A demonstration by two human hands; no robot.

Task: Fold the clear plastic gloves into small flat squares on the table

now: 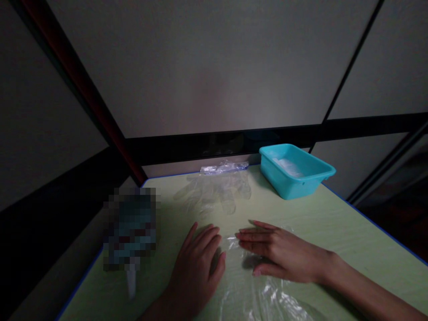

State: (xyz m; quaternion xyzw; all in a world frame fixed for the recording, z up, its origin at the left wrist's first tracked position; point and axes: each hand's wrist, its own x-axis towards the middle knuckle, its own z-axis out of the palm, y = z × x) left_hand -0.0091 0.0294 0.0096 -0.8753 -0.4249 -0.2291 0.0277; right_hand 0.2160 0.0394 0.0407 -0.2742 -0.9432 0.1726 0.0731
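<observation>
My right hand (284, 253) lies over a sheet of clear, crinkled plastic (267, 298), its fingers stretched out toward the left; the plastic may be a disposable glove, but its shape is hard to make out. To the left of it, my left hand (197, 263) is over the table with its fingers extended and holds nothing. Its fingertips come near the left edge of the plastic; whether they touch it I cannot tell. Beyond both hands, clear disposable plastic gloves (227, 196) lie flat with their fingers toward me.
A turquoise plastic basin (297, 187) with something whitish inside stands at the back right. Crumpled clear wrapping (224, 167) lies at the table's back edge. At left is a blurred-out object with a white handle (131, 281). Cabinet panels (217, 67) rise behind the pale green table (354, 240).
</observation>
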